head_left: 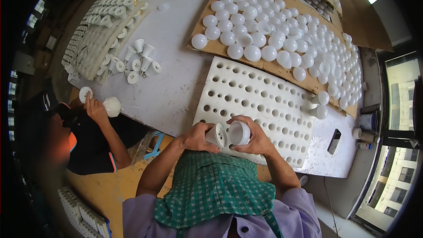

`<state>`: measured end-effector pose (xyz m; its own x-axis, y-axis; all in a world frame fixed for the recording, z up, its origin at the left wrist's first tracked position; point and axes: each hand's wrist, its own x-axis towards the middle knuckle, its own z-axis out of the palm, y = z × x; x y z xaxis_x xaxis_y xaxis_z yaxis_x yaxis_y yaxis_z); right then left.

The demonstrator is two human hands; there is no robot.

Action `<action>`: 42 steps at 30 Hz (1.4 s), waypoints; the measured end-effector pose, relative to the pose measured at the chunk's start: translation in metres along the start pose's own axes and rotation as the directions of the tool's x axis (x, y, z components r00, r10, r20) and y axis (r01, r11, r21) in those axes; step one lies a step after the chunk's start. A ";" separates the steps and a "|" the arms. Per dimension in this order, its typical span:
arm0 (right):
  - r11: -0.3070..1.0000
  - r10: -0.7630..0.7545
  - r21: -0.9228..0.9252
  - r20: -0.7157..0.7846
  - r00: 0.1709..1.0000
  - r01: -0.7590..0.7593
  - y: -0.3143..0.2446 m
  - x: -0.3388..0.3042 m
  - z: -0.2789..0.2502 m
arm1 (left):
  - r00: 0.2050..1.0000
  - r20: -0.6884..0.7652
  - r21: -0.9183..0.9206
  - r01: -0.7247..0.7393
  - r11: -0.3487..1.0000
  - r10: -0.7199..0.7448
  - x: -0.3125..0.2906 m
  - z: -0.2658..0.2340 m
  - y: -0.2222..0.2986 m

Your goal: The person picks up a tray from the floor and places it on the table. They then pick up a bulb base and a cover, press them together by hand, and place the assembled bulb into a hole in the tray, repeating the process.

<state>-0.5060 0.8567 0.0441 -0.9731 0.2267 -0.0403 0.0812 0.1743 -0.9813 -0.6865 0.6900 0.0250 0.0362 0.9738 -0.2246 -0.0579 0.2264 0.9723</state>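
My left hand (pixel 197 138) is closed around a white light bulb base (pixel 217 135), its flat disc end turned toward the right. In my right hand (pixel 257 137) is a white bulb cover (pixel 239 133), its open rim facing the base. The two parts are close together over the near edge of a white foam tray (pixel 253 81) with rows of round holes. Two assembled-looking bulbs (pixel 319 112) stand at the tray's right end. Whether the cover and base touch, I cannot tell.
Many white bulb covers (pixel 252 53) lie on cardboard (pixel 198 26) behind the tray. Loose bulb bases (pixel 133 77) and a stacked foam tray of bases (pixel 94 53) are at the left. A co-worker's hand (pixel 95 108) holds a white part. A phone (pixel 334 141) lies at right.
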 end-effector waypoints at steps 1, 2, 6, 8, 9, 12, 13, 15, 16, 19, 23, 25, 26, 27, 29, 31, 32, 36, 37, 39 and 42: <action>1.000 0.008 -0.005 0.026 1.000 -0.008 -0.001 -0.001 0.001 | 1.000 0.002 0.002 0.000 1.000 0.000 0.000 0.001 0.002; 1.000 0.007 -0.004 0.024 1.000 -0.007 0.000 -0.002 0.001 | 1.000 0.001 0.024 0.014 1.000 -0.014 0.000 0.002 0.004; 0.990 -0.075 -0.116 0.059 0.995 0.082 0.005 -0.005 0.002 | 1.000 -0.004 0.114 0.029 0.993 -0.029 0.002 0.004 0.004; 0.989 -0.078 -0.121 0.072 0.994 0.087 0.006 -0.006 0.003 | 0.999 -0.003 0.146 0.038 0.989 -0.038 0.002 0.004 0.006; 0.981 -0.106 -0.153 0.080 0.991 0.117 0.007 -0.007 0.003 | 0.999 -0.001 0.176 0.047 0.983 -0.047 0.002 0.005 0.006; 0.967 -0.056 -0.241 0.126 0.990 0.085 -0.001 -0.007 0.006 | 0.996 -0.006 0.215 0.091 0.972 -0.092 0.003 0.008 0.008; 0.954 0.024 -0.300 0.159 0.987 0.025 -0.004 -0.006 0.007 | 0.996 -0.007 0.216 0.090 0.972 -0.091 0.003 0.009 0.010; 0.947 0.029 -0.319 0.178 0.984 0.029 -0.003 -0.007 0.010 | 0.979 -0.005 0.214 0.200 0.956 -0.204 0.003 0.011 0.020; 0.942 0.036 -0.335 0.198 0.979 0.034 -0.002 -0.007 0.011 | 0.979 -0.006 0.215 0.198 0.956 -0.202 0.003 0.012 0.021; 0.936 0.002 -0.344 0.213 0.977 0.074 0.002 -0.007 0.016 | 0.974 -0.013 0.234 0.224 0.946 -0.228 0.003 0.012 0.022; 0.921 -0.083 -0.361 0.191 0.978 0.148 0.007 -0.007 0.028 | 0.981 -0.014 0.275 0.189 0.943 -0.192 -0.001 0.013 0.015; 0.902 -0.302 -0.303 0.062 0.951 0.307 0.004 -0.006 0.034 | 0.987 -0.009 0.298 0.153 0.942 -0.158 -0.001 0.015 0.014; 0.902 -0.301 -0.305 0.063 0.952 0.305 0.003 -0.007 0.036 | 0.993 -0.003 0.278 0.114 0.954 -0.118 -0.002 0.017 0.015; 0.903 -0.337 -0.279 0.013 0.941 0.327 0.000 -0.009 0.038 | 0.997 0.003 0.256 0.074 0.964 -0.078 -0.001 0.020 0.017; 0.904 -0.366 -0.255 -0.042 0.930 0.344 0.001 -0.014 0.040 | 0.995 0.025 0.230 0.090 0.969 -0.098 0.001 0.023 0.027; 0.895 -0.406 -0.236 -0.084 0.910 0.378 0.007 -0.019 0.042 | 0.991 0.054 0.202 0.106 0.974 -0.119 0.000 0.027 0.036; 0.896 -0.403 -0.239 -0.085 0.911 0.374 0.008 -0.020 0.043 | 0.986 0.054 0.184 0.145 0.972 -0.158 0.001 0.029 0.039; 0.916 -0.399 -0.132 -0.205 0.894 0.379 0.009 -0.020 0.040 | 0.978 0.091 0.159 0.173 0.972 -0.189 0.012 0.030 0.045; 0.920 -0.391 -0.112 -0.220 0.894 0.375 0.009 -0.019 0.037 | 0.977 0.103 0.158 0.172 0.972 -0.189 0.015 0.030 0.047; 0.918 -0.396 -0.116 -0.226 0.890 0.379 0.010 -0.018 0.032 | 0.957 0.127 0.198 0.232 0.952 -0.260 0.021 0.030 0.052; 0.921 -0.389 -0.122 -0.228 0.892 0.370 0.017 -0.022 0.026 | 0.963 0.135 0.190 0.205 0.960 -0.232 0.032 0.032 0.047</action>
<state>-0.4890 0.8302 0.0237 -0.8508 0.3534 0.3889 -0.2595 0.3610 -0.8957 -0.6558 0.7313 0.0659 0.1827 0.8824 -0.4337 0.1415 0.4129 0.8997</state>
